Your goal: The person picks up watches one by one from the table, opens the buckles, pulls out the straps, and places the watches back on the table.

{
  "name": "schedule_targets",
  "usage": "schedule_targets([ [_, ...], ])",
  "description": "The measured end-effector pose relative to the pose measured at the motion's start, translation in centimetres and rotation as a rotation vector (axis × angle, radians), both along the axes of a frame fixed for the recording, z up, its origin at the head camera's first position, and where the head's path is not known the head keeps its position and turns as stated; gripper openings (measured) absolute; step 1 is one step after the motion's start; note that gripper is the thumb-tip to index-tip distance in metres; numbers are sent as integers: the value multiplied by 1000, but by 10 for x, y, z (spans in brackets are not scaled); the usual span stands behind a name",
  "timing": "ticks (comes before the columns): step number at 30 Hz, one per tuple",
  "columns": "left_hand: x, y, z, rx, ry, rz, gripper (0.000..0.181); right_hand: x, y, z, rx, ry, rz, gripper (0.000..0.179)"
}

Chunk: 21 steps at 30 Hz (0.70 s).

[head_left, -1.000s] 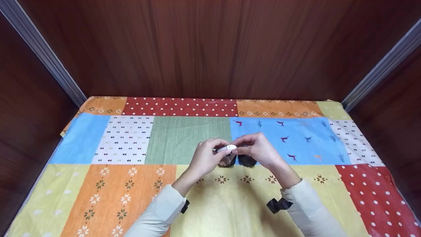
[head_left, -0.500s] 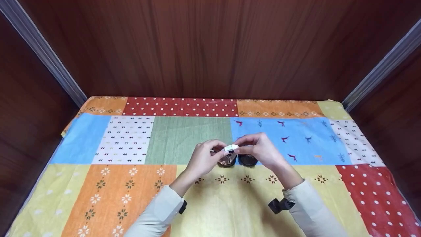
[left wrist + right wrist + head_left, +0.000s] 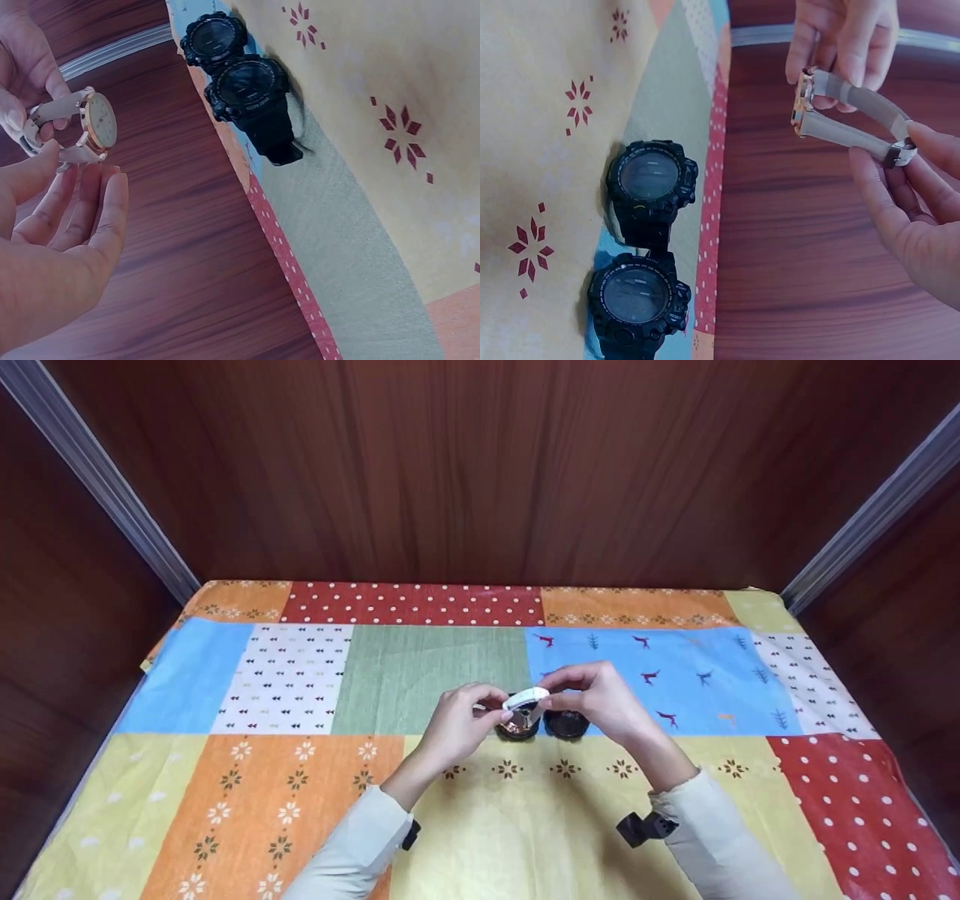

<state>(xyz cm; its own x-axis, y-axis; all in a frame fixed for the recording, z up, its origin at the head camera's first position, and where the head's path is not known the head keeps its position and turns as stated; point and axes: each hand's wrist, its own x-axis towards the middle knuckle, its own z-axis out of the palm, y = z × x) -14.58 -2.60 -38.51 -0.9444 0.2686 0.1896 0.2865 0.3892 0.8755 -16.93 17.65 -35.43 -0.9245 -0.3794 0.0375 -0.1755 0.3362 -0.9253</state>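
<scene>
A wristwatch with a white strap (image 3: 526,697) and a rose-gold-edged round face (image 3: 103,120) is held up between both hands. My left hand (image 3: 459,724) pinches its strap close to the case. At the buckle end, the fingers and thumb of my right hand (image 3: 604,703) grip the strap (image 3: 840,135), which forms a closed loop. Below the hands, two black digital watches stand side by side on the cloth, the left one (image 3: 651,176) partly covered by the raised watch in the head view, the right one (image 3: 636,294) beside it.
A patchwork-patterned cloth (image 3: 480,802) covers the table. Dark wood panels (image 3: 450,472) rise behind it and at both sides, with metal strips (image 3: 112,487) in the corners. Each sleeve carries a small black wrist camera (image 3: 645,829).
The hands have drawn slightly apart, and the white-strapped watch has turned between them, so more of its strap shows as an arc. The black watches have stayed in place.
</scene>
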Motion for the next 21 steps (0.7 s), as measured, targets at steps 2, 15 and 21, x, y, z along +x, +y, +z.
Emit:
schedule_targets([
  [2, 0, -1, -1, -15, -9, 2, 11, 0, 0, -1, 1, 1, 2, 20],
  [15, -1, -5, -6, -49, -8, -13, 14, 0, 0, -1, 0, -7, 19, 21],
  [21, 0, -4, -1, -15, -50, -29, 19, -1, -1, -2, 1, -8, 30, 19],
])
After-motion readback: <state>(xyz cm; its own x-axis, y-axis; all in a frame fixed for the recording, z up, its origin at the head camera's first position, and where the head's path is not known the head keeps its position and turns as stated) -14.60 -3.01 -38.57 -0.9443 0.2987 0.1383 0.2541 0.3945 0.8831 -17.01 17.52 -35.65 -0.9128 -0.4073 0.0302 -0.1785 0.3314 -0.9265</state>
